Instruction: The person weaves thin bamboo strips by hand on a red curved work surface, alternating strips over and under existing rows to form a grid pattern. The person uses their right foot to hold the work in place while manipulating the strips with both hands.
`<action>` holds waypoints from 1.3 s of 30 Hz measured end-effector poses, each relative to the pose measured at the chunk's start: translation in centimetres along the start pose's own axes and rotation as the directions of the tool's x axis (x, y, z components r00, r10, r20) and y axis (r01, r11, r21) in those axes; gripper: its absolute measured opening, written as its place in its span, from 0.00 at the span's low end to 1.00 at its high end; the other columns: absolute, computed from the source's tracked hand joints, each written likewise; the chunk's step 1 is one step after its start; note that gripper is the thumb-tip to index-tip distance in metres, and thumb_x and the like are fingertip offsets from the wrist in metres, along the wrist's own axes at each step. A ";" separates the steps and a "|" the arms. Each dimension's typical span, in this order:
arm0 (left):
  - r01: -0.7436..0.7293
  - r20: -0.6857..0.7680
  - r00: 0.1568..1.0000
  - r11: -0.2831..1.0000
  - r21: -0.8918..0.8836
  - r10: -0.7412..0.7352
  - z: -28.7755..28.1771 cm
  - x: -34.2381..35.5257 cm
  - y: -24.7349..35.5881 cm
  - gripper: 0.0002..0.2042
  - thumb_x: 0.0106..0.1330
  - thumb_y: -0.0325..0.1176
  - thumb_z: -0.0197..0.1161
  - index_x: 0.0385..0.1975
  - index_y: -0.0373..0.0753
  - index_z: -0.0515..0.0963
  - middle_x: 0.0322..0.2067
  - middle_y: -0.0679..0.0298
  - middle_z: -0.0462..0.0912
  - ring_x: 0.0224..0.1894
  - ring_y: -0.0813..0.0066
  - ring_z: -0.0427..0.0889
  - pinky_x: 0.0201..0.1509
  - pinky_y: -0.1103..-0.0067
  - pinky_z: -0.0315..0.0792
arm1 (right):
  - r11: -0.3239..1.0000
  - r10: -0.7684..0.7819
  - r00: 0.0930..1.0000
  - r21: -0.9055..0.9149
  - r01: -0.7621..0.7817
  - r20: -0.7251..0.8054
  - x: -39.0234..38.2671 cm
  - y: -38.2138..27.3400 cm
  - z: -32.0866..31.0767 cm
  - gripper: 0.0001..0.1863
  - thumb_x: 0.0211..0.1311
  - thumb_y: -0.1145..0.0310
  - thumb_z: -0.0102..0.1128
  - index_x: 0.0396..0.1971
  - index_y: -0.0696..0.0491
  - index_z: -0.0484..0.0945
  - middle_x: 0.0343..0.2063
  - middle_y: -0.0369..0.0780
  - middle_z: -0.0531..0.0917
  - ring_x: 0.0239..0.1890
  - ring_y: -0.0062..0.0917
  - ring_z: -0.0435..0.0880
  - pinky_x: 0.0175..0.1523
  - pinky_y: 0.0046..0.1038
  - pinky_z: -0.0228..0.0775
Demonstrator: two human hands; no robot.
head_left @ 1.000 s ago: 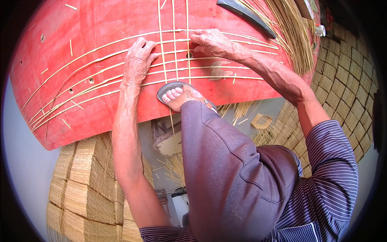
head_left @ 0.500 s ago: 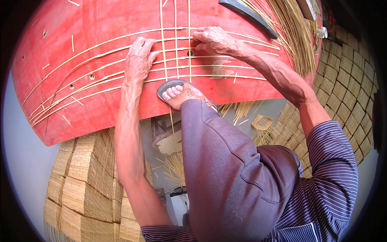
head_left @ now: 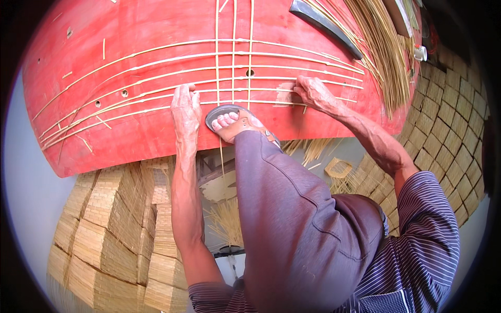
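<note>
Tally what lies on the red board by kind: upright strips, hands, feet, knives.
Pale upright bamboo strips: 3
Bare hands, left hand and right hand: 2
Sandalled foot: 1
Dark curved knife blade: 1
Total: 7

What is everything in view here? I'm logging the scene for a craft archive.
Board: one, red, fills the upper picture.
Long strips: several, pale, lying across the board.
Upright strips: three, pale, crossing the long ones.
Loose strip bundle: one, straw-coloured, upper right.
Dark curved tool: one, grey, top of board.
Woven mat stacks: several, tan, lower left.
Woven matting: tan, right edge.
Sandalled foot: one, pressing the board's lower edge.
Left hand: flat on the strips.
Right hand: fingers on the strips.
</note>
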State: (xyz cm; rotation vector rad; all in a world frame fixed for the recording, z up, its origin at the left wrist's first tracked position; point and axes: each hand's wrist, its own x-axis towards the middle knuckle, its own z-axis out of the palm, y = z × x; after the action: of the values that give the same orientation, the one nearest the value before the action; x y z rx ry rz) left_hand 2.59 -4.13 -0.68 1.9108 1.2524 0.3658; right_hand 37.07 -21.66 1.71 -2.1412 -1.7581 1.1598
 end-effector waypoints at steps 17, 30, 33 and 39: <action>0.046 -0.007 0.999 0.998 -0.048 -0.047 1.7 0.9 -1.2 0.09 0.62 0.26 0.59 0.42 0.38 0.73 0.40 0.51 0.78 0.44 0.46 0.80 0.46 0.58 0.76 | 0.942 0.269 0.946 -0.255 -0.219 0.180 7.6 -13.7 9.5 0.30 0.78 0.54 0.20 0.72 0.51 0.55 0.75 0.43 0.55 0.76 0.36 0.53 0.79 0.36 0.45; -0.019 -0.063 0.998 0.995 -0.101 0.012 1.5 0.2 -1.1 0.09 0.62 0.23 0.59 0.42 0.35 0.74 0.37 0.51 0.78 0.41 0.50 0.80 0.45 0.63 0.76 | 0.959 0.094 0.994 -0.263 -0.106 -0.058 9.1 -6.8 -4.4 0.06 0.67 0.70 0.53 0.36 0.56 0.75 0.30 0.52 0.82 0.35 0.48 0.83 0.37 0.46 0.71; 0.035 -0.072 0.996 0.988 -0.152 -0.047 0.6 -1.2 -2.1 0.11 0.62 0.23 0.59 0.44 0.34 0.75 0.37 0.52 0.79 0.39 0.55 0.81 0.45 0.67 0.77 | 0.976 0.054 0.998 -0.210 -0.057 -0.020 8.4 -8.5 -5.9 0.06 0.66 0.70 0.54 0.35 0.56 0.75 0.30 0.52 0.82 0.34 0.48 0.83 0.36 0.45 0.71; 0.293 -0.257 0.847 0.812 -0.505 -0.466 -1.2 -1.5 0.1 0.14 0.66 0.26 0.60 0.51 0.32 0.76 0.40 0.51 0.83 0.43 0.57 0.84 0.45 0.68 0.78 | 0.993 -0.015 1.000 -0.120 0.012 -0.025 10.1 -15.8 -11.1 0.06 0.65 0.69 0.56 0.34 0.56 0.75 0.30 0.51 0.82 0.33 0.48 0.84 0.36 0.44 0.72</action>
State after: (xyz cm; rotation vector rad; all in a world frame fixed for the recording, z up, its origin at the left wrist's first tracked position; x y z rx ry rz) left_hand 1.28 -4.89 0.43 1.1805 1.6027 0.7529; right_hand 32.01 -3.99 13.38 -2.1961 -1.8725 1.0441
